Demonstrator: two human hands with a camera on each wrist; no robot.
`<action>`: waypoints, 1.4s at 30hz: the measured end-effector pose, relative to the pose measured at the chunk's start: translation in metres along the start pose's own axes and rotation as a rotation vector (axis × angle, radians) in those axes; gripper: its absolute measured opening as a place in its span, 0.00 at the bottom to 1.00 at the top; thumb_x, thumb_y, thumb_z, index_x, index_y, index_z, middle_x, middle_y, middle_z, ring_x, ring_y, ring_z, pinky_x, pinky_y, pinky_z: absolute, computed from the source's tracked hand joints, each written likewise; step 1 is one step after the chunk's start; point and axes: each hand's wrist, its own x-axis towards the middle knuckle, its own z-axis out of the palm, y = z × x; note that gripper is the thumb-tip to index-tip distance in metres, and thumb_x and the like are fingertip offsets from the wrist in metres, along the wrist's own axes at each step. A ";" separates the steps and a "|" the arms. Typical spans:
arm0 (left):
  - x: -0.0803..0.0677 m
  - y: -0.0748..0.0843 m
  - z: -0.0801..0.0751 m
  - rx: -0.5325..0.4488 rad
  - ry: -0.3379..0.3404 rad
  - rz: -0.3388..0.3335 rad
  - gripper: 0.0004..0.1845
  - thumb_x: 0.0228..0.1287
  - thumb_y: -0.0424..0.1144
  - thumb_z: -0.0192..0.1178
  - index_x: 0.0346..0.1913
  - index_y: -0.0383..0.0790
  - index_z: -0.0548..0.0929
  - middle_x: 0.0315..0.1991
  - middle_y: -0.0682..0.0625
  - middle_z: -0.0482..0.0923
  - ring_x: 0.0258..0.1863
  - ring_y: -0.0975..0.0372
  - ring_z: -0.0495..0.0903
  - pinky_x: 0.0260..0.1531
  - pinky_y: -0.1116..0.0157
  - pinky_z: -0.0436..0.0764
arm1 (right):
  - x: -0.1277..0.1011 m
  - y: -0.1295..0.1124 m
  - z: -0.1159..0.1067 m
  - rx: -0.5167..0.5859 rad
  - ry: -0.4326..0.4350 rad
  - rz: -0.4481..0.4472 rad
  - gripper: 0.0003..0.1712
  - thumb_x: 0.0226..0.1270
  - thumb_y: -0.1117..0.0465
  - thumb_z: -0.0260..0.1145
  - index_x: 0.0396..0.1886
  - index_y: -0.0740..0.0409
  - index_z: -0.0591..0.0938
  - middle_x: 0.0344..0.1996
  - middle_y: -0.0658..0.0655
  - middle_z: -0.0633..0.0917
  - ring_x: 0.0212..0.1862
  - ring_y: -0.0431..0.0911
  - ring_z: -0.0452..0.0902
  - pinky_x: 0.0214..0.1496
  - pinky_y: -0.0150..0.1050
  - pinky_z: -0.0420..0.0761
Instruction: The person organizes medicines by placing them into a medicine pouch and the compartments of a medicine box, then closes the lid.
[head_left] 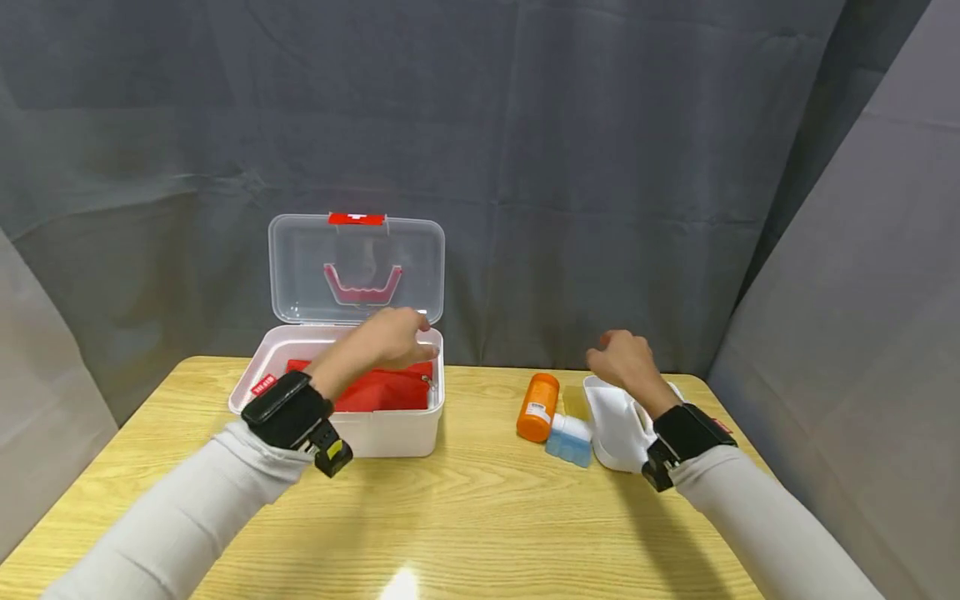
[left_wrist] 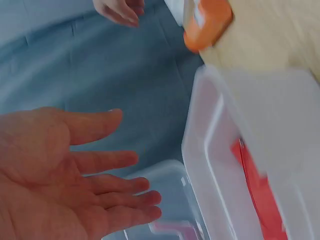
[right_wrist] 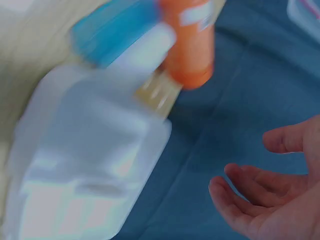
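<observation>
My left hand (head_left: 384, 340) is held above a white plastic box (head_left: 390, 435) with its clear lid (head_left: 300, 267) raised. In the left wrist view its fingers (left_wrist: 120, 200) are extended and hold nothing. Inside the box lies a red zip pouch (head_left: 390, 392). On the right, my right hand (head_left: 628, 364) hovers over a white plastic container (head_left: 618, 425), fingers loosely bent around nothing in the right wrist view. Beside the container are an orange bottle (head_left: 538, 407) and a small bottle (head_left: 570, 442) with a white top and blue lower part.
A yellowish item (head_left: 575, 402), partly hidden, lies behind the small bottle. The wooden table (head_left: 465, 533) carries everything. A grey curtain (head_left: 540, 167) hangs behind it, with pale panels (head_left: 847, 350) at the sides.
</observation>
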 end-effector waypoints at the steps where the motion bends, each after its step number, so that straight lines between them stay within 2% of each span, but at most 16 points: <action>1: -0.002 0.006 0.002 0.002 0.015 0.028 0.27 0.71 0.45 0.60 0.66 0.31 0.77 0.64 0.36 0.78 0.65 0.43 0.76 0.68 0.49 0.73 | -0.001 0.009 0.000 -0.018 -0.002 0.006 0.32 0.71 0.54 0.51 0.65 0.74 0.74 0.63 0.75 0.77 0.64 0.74 0.69 0.64 0.64 0.74; 4: -0.009 0.021 0.011 -0.006 0.046 0.105 0.26 0.71 0.45 0.61 0.64 0.31 0.78 0.62 0.38 0.80 0.64 0.45 0.77 0.67 0.50 0.74 | -0.004 0.034 0.001 -0.076 -0.010 0.007 0.32 0.71 0.55 0.50 0.64 0.76 0.74 0.61 0.78 0.76 0.62 0.77 0.68 0.62 0.65 0.74; 8: -0.015 0.032 0.030 -0.046 0.097 0.193 0.22 0.69 0.42 0.63 0.59 0.31 0.81 0.56 0.38 0.84 0.58 0.47 0.82 0.62 0.51 0.79 | -0.009 0.059 0.008 -0.160 -0.025 0.009 0.30 0.69 0.56 0.54 0.58 0.80 0.75 0.56 0.80 0.78 0.57 0.76 0.73 0.57 0.63 0.77; 12: -0.018 0.034 0.054 -0.137 0.122 0.183 0.18 0.68 0.39 0.65 0.56 0.32 0.83 0.47 0.40 0.87 0.46 0.50 0.87 0.50 0.54 0.85 | -0.015 0.074 0.015 -0.210 -0.071 0.019 0.26 0.66 0.56 0.58 0.47 0.80 0.77 0.42 0.75 0.83 0.43 0.67 0.80 0.48 0.56 0.81; 16: -0.020 0.034 0.073 -0.183 0.167 0.147 0.16 0.68 0.39 0.65 0.54 0.35 0.85 0.40 0.44 0.88 0.36 0.56 0.86 0.42 0.58 0.86 | -0.018 0.083 0.022 -0.221 -0.074 -0.033 0.12 0.59 0.62 0.57 0.26 0.68 0.78 0.25 0.62 0.80 0.29 0.55 0.75 0.32 0.45 0.77; 19: -0.021 0.034 0.082 -0.168 0.220 0.162 0.13 0.68 0.38 0.65 0.51 0.34 0.86 0.37 0.45 0.88 0.34 0.56 0.85 0.40 0.59 0.86 | -0.020 0.087 0.026 -0.214 -0.050 -0.086 0.09 0.58 0.65 0.56 0.22 0.64 0.78 0.19 0.58 0.78 0.25 0.54 0.74 0.27 0.41 0.72; 21: -0.022 0.034 0.087 -0.162 0.240 0.173 0.13 0.67 0.37 0.65 0.50 0.34 0.86 0.36 0.45 0.88 0.34 0.56 0.85 0.40 0.59 0.86 | -0.020 0.089 0.029 -0.221 -0.041 -0.105 0.10 0.60 0.65 0.55 0.24 0.65 0.80 0.18 0.57 0.78 0.24 0.53 0.74 0.26 0.39 0.71; 26: -0.022 0.033 0.092 -0.170 0.251 0.179 0.12 0.67 0.37 0.65 0.49 0.34 0.86 0.36 0.45 0.88 0.34 0.55 0.85 0.39 0.59 0.85 | -0.018 0.094 0.031 -0.196 -0.048 -0.077 0.12 0.63 0.65 0.55 0.29 0.67 0.83 0.16 0.55 0.79 0.21 0.49 0.76 0.24 0.37 0.72; 32: -0.021 0.032 0.090 -0.170 0.253 0.180 0.12 0.68 0.38 0.65 0.49 0.34 0.86 0.34 0.46 0.88 0.31 0.58 0.84 0.36 0.61 0.85 | -0.016 0.097 0.023 -0.212 -0.042 -0.064 0.14 0.65 0.63 0.55 0.22 0.62 0.81 0.13 0.53 0.79 0.17 0.45 0.76 0.25 0.37 0.71; 34: -0.021 0.032 0.089 -0.177 0.255 0.175 0.13 0.68 0.39 0.65 0.49 0.34 0.86 0.34 0.47 0.88 0.31 0.59 0.83 0.36 0.62 0.84 | -0.017 0.096 0.017 -0.192 -0.035 -0.039 0.15 0.66 0.62 0.55 0.28 0.65 0.84 0.15 0.53 0.80 0.18 0.45 0.78 0.27 0.39 0.73; 36: -0.022 0.032 0.088 -0.184 0.273 0.178 0.12 0.68 0.38 0.64 0.48 0.35 0.87 0.34 0.47 0.87 0.30 0.59 0.82 0.35 0.62 0.84 | -0.019 0.091 0.009 -0.165 -0.029 -0.007 0.16 0.67 0.61 0.56 0.38 0.68 0.86 0.17 0.54 0.83 0.20 0.46 0.79 0.31 0.42 0.77; 39: -0.023 0.033 0.087 -0.186 0.329 0.195 0.10 0.69 0.37 0.64 0.46 0.36 0.87 0.36 0.47 0.88 0.33 0.56 0.84 0.39 0.60 0.84 | -0.023 0.081 -0.002 -0.104 -0.006 0.018 0.23 0.68 0.59 0.56 0.54 0.73 0.82 0.18 0.54 0.85 0.22 0.47 0.82 0.41 0.50 0.80; 42: -0.024 0.034 0.088 -0.189 0.374 0.213 0.09 0.69 0.36 0.63 0.47 0.36 0.86 0.41 0.46 0.89 0.36 0.54 0.85 0.43 0.57 0.85 | -0.029 0.067 -0.010 -0.073 0.028 -0.009 0.26 0.68 0.59 0.56 0.57 0.75 0.79 0.14 0.53 0.85 0.22 0.46 0.82 0.43 0.51 0.80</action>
